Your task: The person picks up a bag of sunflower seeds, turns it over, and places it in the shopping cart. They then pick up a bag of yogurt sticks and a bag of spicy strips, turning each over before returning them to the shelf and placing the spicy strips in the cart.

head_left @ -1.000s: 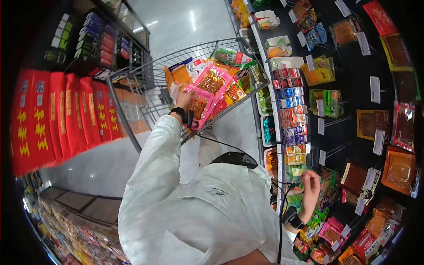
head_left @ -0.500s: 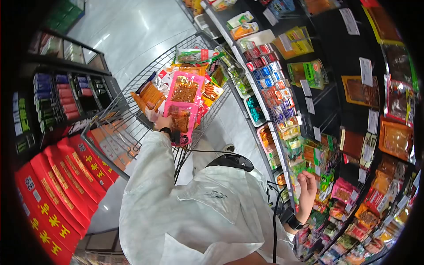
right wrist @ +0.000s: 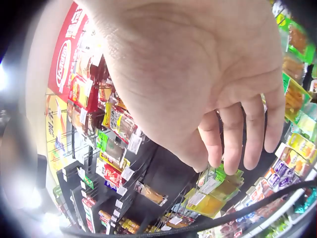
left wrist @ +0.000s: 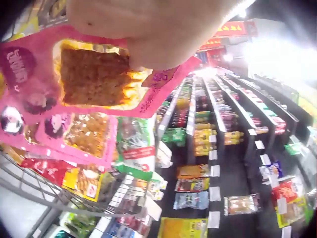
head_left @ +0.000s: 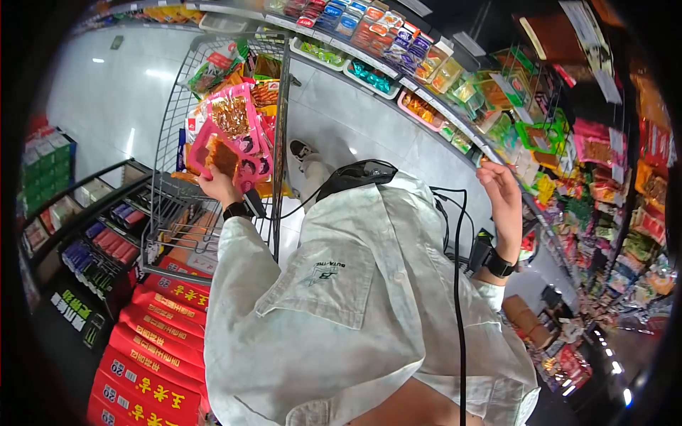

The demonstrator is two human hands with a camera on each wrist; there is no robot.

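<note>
My left hand (head_left: 222, 187) grips a pink snack packet (head_left: 206, 149) by its edge, over the pile of bags in the shopping cart (head_left: 285, 99). Through the packet's clear window, brown food (left wrist: 94, 77) shows in the left wrist view. Another pink packet (head_left: 233, 115) lies just beyond it on the pile, among red, yellow and green bags. My right hand (head_left: 503, 193) is raised beside the shelf with nothing in it. Its fingers are loosely bent, and the palm (right wrist: 163, 74) fills the top of the right wrist view.
A shelf (head_left: 334, 44) of small packets curves along the top and right, with hanging bags (right wrist: 208, 196) behind my right hand. Red boxes (head_left: 153, 355) are stacked below the cart, and a rack of cans (head_left: 106, 238) stands left. A black cable (head_left: 458, 305) runs down my front.
The head view has swung round, so cart and shelf appear turned. My left hand has tilted its pink packet away from the other one. My right hand stays raised and holds nothing.
</note>
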